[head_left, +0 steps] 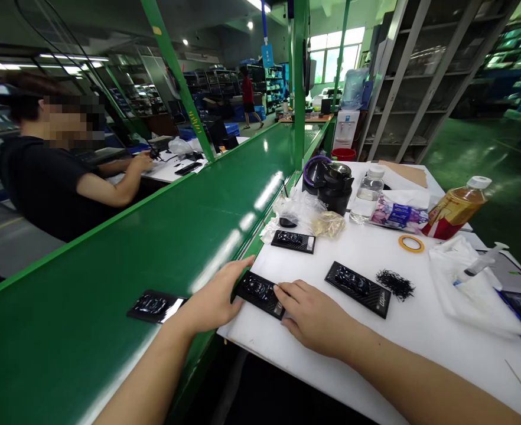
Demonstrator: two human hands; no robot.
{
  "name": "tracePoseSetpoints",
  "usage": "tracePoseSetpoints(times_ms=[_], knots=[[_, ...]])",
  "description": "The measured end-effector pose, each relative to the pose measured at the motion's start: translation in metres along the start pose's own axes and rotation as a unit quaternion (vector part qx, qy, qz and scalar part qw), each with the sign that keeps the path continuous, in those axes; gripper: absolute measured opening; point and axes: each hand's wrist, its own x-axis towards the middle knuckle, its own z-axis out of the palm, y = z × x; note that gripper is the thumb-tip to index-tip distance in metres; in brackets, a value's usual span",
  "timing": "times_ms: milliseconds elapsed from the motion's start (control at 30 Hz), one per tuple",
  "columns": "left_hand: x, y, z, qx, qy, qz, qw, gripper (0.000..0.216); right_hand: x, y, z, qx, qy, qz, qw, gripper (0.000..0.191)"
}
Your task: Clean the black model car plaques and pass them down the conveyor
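A black rectangular plate with a small glossy model car on it (257,290) lies at the left edge of the white table. My right hand (311,313) grips its right end, fingers on top and thumb at the near side. Around the plate's left end my left hand (214,295) is spread, thumb and fingers apart; whether it touches the plate is hard to see. Similar plates with cars lie nearby: one right of my right hand (358,288), one farther back (293,241), and one on the green conveyor belt (154,306) left of my left wrist.
Black strips (396,285) lie in a pile beside the right plate. Farther right are yellow tape (411,244), a syringe (486,260) on white cloth and a drink bottle (455,206). A clear bottle (367,195) stands at the back. A co-worker (61,171) sits across the belt (207,218).
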Motion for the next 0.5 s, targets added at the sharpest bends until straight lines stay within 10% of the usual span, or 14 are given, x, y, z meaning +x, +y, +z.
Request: tracePoseSetpoints(times_ms=[300, 500], knots=[[-0.008, 0.008, -0.001, 0.075, -0.009, -0.047, 0.996, 0.063, -0.008, 0.014, -0.007, 0.043, 0.091, -0.051, 0.994, 0.038], [-0.096, -0.032, -0.069, 0.134, 0.13, -0.21, 0.96, 0.063, -0.012, -0.004, -0.057, 0.103, 0.271, -0.134, 0.948, 0.036]])
